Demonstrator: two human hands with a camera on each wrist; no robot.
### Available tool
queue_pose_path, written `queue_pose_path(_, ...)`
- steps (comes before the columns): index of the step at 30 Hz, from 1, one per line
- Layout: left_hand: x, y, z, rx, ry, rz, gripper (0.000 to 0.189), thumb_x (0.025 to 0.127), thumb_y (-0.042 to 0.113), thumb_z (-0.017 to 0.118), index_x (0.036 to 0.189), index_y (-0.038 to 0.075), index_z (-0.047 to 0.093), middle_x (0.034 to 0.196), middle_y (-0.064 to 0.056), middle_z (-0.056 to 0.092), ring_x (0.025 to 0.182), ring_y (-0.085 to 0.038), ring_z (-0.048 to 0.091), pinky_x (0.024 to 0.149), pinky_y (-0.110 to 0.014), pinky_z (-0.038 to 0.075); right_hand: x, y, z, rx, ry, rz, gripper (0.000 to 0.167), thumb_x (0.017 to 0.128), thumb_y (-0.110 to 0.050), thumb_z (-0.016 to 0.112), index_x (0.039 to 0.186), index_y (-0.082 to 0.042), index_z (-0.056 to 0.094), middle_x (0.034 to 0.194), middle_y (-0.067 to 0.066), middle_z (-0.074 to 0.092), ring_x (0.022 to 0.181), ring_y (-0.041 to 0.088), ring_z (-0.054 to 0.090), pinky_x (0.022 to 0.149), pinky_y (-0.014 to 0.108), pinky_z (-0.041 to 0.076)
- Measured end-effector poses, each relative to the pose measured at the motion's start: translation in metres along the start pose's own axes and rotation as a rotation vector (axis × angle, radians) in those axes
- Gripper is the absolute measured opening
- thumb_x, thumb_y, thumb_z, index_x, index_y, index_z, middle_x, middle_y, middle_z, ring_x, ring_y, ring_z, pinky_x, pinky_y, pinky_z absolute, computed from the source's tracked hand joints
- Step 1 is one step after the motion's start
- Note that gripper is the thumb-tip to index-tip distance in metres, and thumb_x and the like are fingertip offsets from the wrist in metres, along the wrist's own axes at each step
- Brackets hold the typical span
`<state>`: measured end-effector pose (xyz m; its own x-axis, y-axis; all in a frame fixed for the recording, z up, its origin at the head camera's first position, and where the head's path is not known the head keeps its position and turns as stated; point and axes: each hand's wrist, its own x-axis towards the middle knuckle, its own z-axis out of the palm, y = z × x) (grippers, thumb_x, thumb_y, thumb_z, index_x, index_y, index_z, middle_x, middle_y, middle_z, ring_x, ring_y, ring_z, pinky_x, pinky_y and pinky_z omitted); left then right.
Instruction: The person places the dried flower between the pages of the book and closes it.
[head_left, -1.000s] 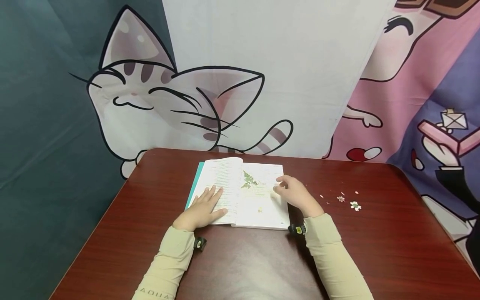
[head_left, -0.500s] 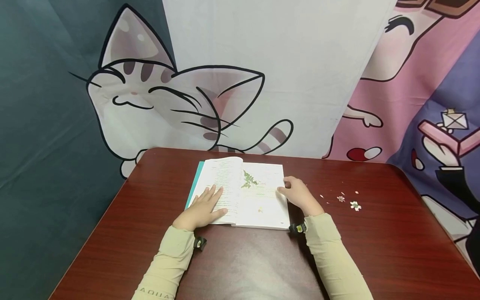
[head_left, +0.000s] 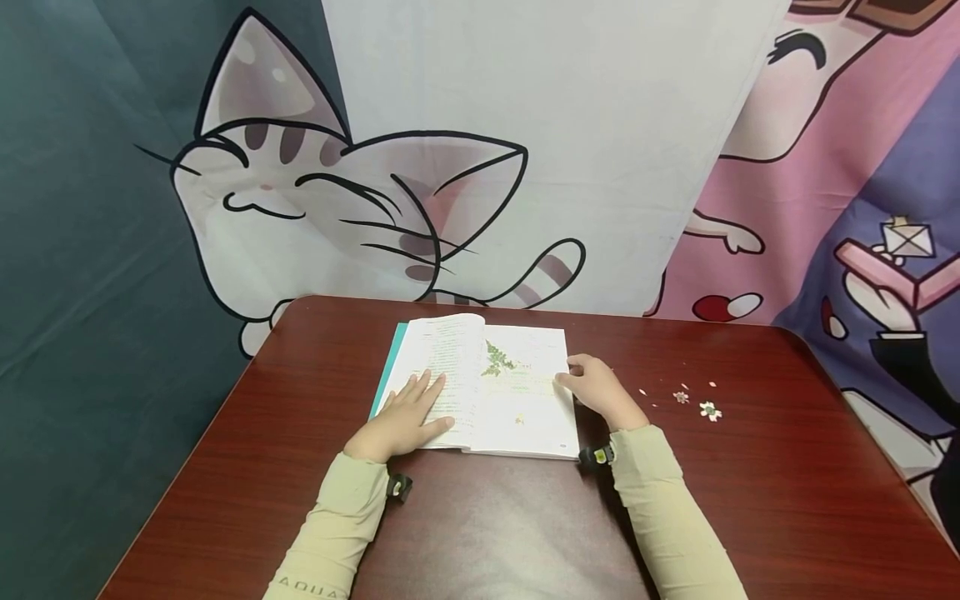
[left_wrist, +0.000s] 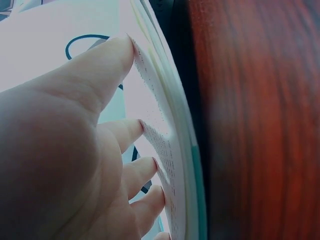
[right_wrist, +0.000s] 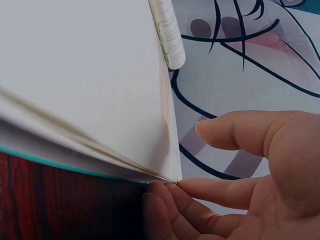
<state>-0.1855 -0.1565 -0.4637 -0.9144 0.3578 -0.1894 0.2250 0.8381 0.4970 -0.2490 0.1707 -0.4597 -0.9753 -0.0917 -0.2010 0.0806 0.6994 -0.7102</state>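
An open book (head_left: 536, 346) with a teal cover lies on the table. My left hand (head_left: 397, 423) rests spread on its left page; in the left wrist view the thumb (left_wrist: 107, 57) and fingertips touch the printed text. A green fern-like leaf sprig (head_left: 497, 358) lies on the right page, with a small yellowish flower shape (head_left: 520, 420) lower down. At that page's right edge is my right hand (head_left: 600, 390). The right wrist view shows its index fingertip at the page edges, other fingers (right_wrist: 187, 210) curled by the cover's edge, and the thumb (right_wrist: 215, 131) apart from the paper.
A white flower (head_left: 709, 411), a smaller pinkish flower (head_left: 681, 397) and several loose petals lie on the reddish-brown table (head_left: 480, 517), right of the book. Behind the table's far edge hangs a cloth backdrop (head_left: 615, 150) with cartoon cats.
My right hand has drawn back slightly rightward from over the right page to its edge, then stayed there. The left hand and the book have not moved.
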Motion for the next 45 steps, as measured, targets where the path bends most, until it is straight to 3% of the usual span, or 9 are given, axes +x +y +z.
queue_pose_path(11, -0.0009, -0.0004, 0.0008, -0.012, 0.001, 0.009, 0.075, 0.103, 0.044, 0.054, 0.161, 0.007, 0.025, 0.166, -0.024, 0.015, 0.153, -0.045, 0.009, 0.117, -0.069, 0.009, -0.0026, -0.0031, -0.0024, -0.004, 0.000, 0.000, 0.056, 0.100, -0.020, 0.060, 0.145, 0.010, 0.046, 0.135, 0.032, 0.056, 0.118, 0.039, 0.060, 0.088, 0.045, 0.058)
queue_pose_path(27, -0.0002, -0.0013, 0.0010, -0.002, 0.007, 0.009, 0.075, 0.103, 0.044, 0.054, 0.161, 0.006, 0.026, 0.166, -0.024, 0.015, 0.153, -0.044, 0.009, 0.117, -0.069, 0.010, -0.0010, 0.0012, -0.0017, 0.033, -0.011, 0.018, 0.057, 0.101, -0.021, 0.058, 0.147, 0.009, 0.043, 0.134, 0.032, 0.056, 0.097, 0.032, 0.069, 0.079, 0.041, 0.059)
queue_pose_path(35, 0.0007, -0.0014, 0.0015, -0.006, 0.009, 0.012, 0.075, 0.103, 0.044, 0.054, 0.161, 0.007, 0.025, 0.166, -0.024, 0.015, 0.153, -0.044, 0.009, 0.117, -0.069, 0.010, -0.0011, 0.0018, -0.0012, 0.083, 0.000, 0.006, 0.056, 0.100, -0.017, 0.057, 0.147, 0.010, 0.044, 0.134, 0.032, 0.057, 0.114, 0.037, 0.063, 0.082, 0.040, 0.060)
queue_pose_path(45, 0.0011, -0.0015, 0.0010, -0.008, 0.005, 0.011, 0.075, 0.103, 0.044, 0.054, 0.161, 0.007, 0.025, 0.167, -0.023, 0.014, 0.154, -0.043, 0.008, 0.117, -0.069, 0.010, -0.0019, 0.0004, -0.0032, 0.082, 0.016, 0.009, 0.056, 0.101, -0.019, 0.056, 0.147, 0.009, 0.044, 0.137, 0.031, 0.055, 0.111, 0.036, 0.065, 0.083, 0.042, 0.059)
